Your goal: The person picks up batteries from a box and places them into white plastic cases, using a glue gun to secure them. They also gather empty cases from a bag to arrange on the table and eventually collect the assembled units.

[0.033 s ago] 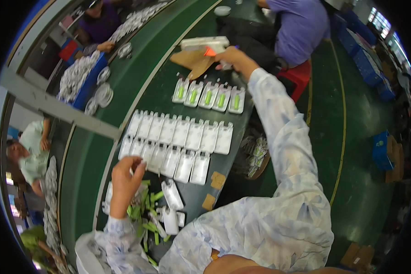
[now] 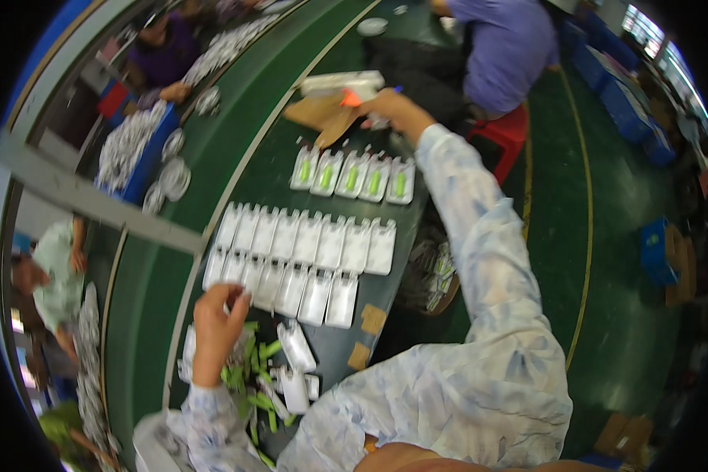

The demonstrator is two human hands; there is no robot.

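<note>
My right hand point(image 2: 391, 112) reaches to the far end of the table and is closed around an object with an orange part point(image 2: 350, 98); its full shape is hidden. Beside it lie a long white object point(image 2: 340, 82) and a piece of brown cardboard point(image 2: 320, 115). Just nearer is a row of white plastic cases point(image 2: 353, 175) with green cylinders inside. My left hand point(image 2: 219, 318), thumb and fingers pinched together, hovers by the near row of open white cases point(image 2: 293, 289). Whatever it may hold is too small to make out. A second row of white cases point(image 2: 307, 237) lies behind.
Near my left forearm lie a heap of green strips point(image 2: 248, 366) and loose white cases point(image 2: 295, 346). Brown patches point(image 2: 359, 355) mark the table's right edge. A red stool point(image 2: 505, 141) holds a person in purple. Beyond the frame post, people sit by bins of white parts point(image 2: 130, 141).
The whole view has shifted slightly, so the table and cases sit a little lower in the picture. Both hands keep nearly the same places over the table.
</note>
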